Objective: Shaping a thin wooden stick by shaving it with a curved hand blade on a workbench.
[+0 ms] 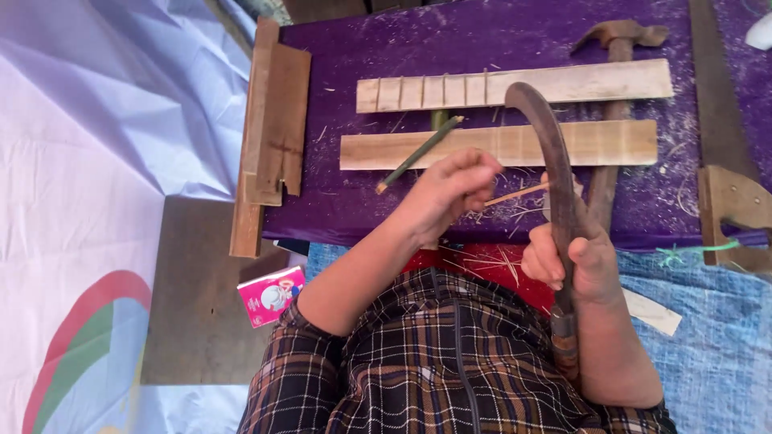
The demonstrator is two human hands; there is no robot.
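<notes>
My left hand (446, 193) pinches a thin pale bamboo sliver (519, 194) and holds it against the blade of a curved sickle-like knife (551, 137). My right hand (575, 257) grips that knife by its handle, blade pointing up and away from me. A green bamboo stick (418, 153) lies slanted on the purple cloth (482, 36) just beyond my left hand. Fine shavings lie around both hands and on my red lap cloth (482, 261).
Two notched wooden slats (595, 80) (611, 143) lie across the purple cloth, over a hammer (619, 36). Wooden planks (269, 128) sit at the cloth's left edge, a wooden block (736, 205) at right. A pink carton (271, 295) lies on a board below.
</notes>
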